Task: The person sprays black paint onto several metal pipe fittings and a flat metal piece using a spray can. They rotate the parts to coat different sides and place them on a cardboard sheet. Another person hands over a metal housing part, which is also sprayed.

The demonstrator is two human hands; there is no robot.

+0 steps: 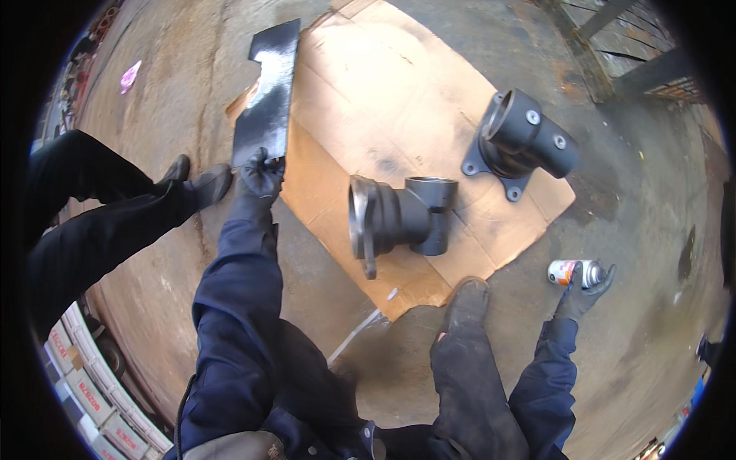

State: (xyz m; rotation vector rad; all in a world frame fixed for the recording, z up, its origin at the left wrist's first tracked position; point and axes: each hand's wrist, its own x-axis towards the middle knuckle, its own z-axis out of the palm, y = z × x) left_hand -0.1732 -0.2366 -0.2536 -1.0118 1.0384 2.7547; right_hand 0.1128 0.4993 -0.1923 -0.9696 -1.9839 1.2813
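Note:
My gloved left hand point(262, 175) grips the near end of a flat, glossy black metal plate point(270, 88) with a notch in its left edge. The plate is raised at the left border of a cardboard sheet point(368, 84). On the right, my gloved right hand point(584, 295) holds a spray can point(564, 271) with a white and orange label, tipped on its side. Part of the can's top is hidden by the fingers. Between my hands, a black pipe fitting point(402, 218) with a side branch lies on the cardboard. Beyond it is a second black fitting point(529, 138) with a lugged flange.
Another person's dark-trousered legs point(107, 199) are at the left, the shoes near the plate. My boot point(466, 303) touches the cardboard's near edge. A pink scrap point(129, 77) lies on the concrete floor. Boxes point(88, 395) line the lower left; a metal frame point(652, 73) stands far right.

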